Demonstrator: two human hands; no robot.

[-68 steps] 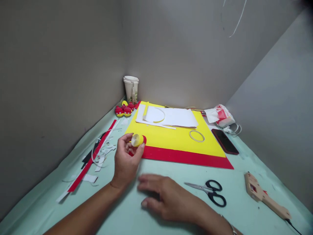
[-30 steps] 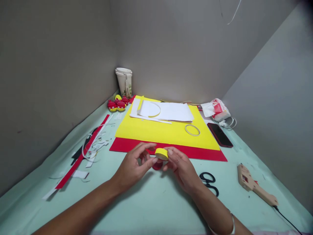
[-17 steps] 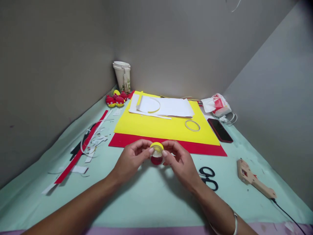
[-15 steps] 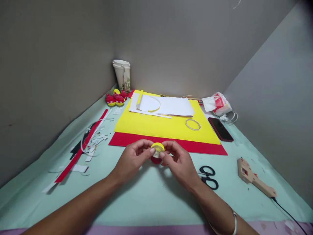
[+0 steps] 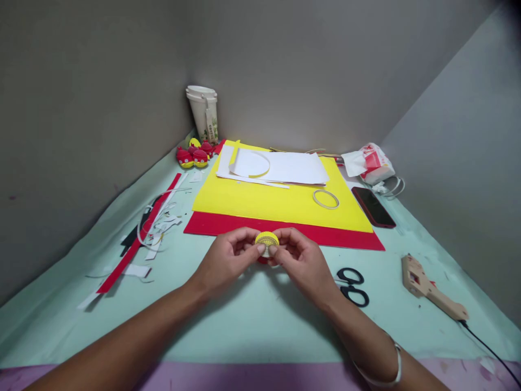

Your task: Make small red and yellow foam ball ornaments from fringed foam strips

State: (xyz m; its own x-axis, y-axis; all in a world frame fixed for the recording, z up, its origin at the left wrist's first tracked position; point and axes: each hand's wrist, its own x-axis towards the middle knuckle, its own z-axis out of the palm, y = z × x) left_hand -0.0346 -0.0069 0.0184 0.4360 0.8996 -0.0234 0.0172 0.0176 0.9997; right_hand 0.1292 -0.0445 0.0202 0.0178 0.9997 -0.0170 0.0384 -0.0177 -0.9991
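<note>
Between the fingertips of both hands is a small round coiled piece, with a ridged yellow rim, a pale face and some red beneath. My left hand pinches its left side, thumb on the face. From the other side my right hand grips it the same way, a bangle on that wrist. Part of the piece is hidden behind the thumbs. Black-handled scissors lie right of my right hand, their blades mostly covered by it. Beyond the hands are red sheets and yellow sheets.
Red strip and paper scraps lie at left. White sheets and a pale ring rest on the yellow. At right are a corded glue gun, a phone and a tissue pack. Cups and red-yellow pieces stand far left.
The view has shifted slightly, so the table things appear higher and a little to the right. In the hands, the round piece is tilted differently, with less red showing below. Both hands keep their grip.
</note>
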